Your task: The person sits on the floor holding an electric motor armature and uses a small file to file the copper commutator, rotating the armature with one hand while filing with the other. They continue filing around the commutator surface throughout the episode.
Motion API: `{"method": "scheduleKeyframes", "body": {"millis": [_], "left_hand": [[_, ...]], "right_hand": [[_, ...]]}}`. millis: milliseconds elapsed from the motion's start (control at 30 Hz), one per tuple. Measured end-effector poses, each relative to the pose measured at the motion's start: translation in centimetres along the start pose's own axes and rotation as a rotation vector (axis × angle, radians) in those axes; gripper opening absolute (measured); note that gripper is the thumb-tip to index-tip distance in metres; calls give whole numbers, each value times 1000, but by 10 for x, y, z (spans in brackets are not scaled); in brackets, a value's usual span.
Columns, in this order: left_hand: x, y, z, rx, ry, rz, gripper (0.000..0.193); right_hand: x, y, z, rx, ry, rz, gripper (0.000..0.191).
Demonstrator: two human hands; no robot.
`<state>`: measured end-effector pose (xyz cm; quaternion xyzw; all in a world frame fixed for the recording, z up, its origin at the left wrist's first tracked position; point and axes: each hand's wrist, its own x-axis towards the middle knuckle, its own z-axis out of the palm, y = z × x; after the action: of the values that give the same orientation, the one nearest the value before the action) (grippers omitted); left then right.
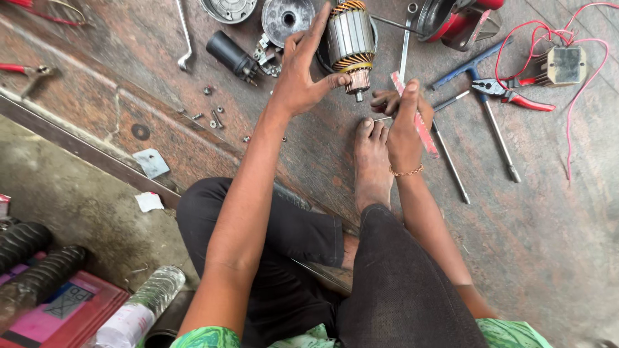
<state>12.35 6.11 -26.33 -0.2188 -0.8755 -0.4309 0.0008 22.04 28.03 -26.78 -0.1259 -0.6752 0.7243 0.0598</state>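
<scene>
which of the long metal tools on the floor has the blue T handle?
The blue-handled tool, right of the right hand, beside the red-handled pliers. The other rods nearby are bare metal.

Bare floor [554,232] lies open to the right of the person's leg, past the long T-handled wrench [480,106]. Above the left hand [300,77], a black cylinder [231,54], round metal covers [287,18] and scattered screws [216,116] crowd the way, while red-handled pliers [516,93] and looping red wires [580,71] block the far right

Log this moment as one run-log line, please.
left hand: holds motor armature upright | right hand: pinches thin strip | floor: pliers
</scene>
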Motion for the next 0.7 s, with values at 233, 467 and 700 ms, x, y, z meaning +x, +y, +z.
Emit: {"method": "scheduleKeyframes", "body": {"millis": [233,467,700], "left_hand": [[0,10,0,11,14,-88,120],[-2,16,-1,-45,72,-61,113],[-1,17,0,0,102,-63,115]], "right_hand": [[-10,-2,24,367,18,88,56],[-7,3,19,539,17,146,57],[-9,4,19,418,-5,142,53]]}}
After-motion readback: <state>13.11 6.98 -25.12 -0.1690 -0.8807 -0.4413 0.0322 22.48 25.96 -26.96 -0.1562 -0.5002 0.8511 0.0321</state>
